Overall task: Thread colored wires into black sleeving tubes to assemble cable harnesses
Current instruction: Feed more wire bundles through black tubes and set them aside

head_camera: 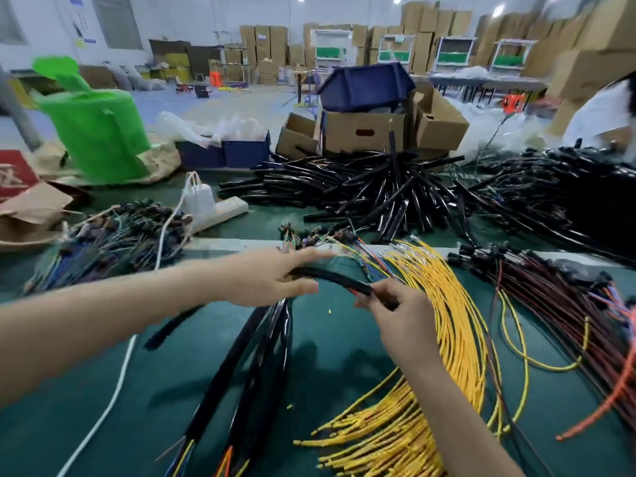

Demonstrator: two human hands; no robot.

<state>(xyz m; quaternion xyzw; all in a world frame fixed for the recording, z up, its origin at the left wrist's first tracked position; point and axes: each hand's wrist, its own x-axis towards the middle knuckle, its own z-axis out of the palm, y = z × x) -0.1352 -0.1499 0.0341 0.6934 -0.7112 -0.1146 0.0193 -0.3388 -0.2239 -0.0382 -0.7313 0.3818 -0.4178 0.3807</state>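
Observation:
My right hand (pixel 395 308) pinches one end of a black sleeving tube (pixel 339 280) that arches over the green table. My left hand (pixel 272 277) reaches across with fingers stretched out; the tube passes under its palm, and its blurred fingertips lie near a cluster of thin colored wires with connectors (pixel 330 237). Below the hands, three filled black sleeves (pixel 254 366) with colored wire ends showing lie towards me. A thick bundle of yellow wires (pixel 454 325) fans out on the right.
A heap of empty black tubes (pixel 378 187) lies at the back centre. Finished dark harnesses (pixel 113 235) pile up on the left, red and black wires (pixel 564 297) on the right. A white power strip (pixel 220 210) and its cord (pixel 113 390) sit left. Cardboard boxes (pixel 364 130) stand behind.

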